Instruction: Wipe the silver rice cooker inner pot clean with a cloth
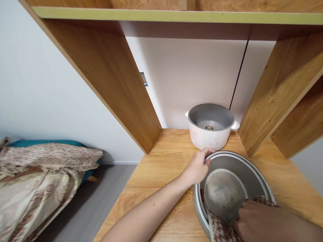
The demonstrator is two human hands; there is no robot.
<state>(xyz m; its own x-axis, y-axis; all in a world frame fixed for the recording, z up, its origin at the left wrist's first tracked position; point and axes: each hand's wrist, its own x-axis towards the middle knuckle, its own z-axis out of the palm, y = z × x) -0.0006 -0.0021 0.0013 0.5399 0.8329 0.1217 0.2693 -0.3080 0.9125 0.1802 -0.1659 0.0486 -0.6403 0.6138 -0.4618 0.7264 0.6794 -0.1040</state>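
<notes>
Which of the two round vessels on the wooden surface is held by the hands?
The metal basin in front: left hand grips its rim, right hand presses a patterned cloth inside. The white pot behind stands untouched.

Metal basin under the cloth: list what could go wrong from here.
1. The metal basin sits near the desk front edge; hard rubbing by the right hand with the patterned cloth could push it off.
2. Only the left hand grips its rim; a slip could knock it into the white cooker pot behind.

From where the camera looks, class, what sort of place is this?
Probably a bedroom or small flat: a bed with a patterned cover, a wooden shelf desk, and a cooker pot.
</notes>
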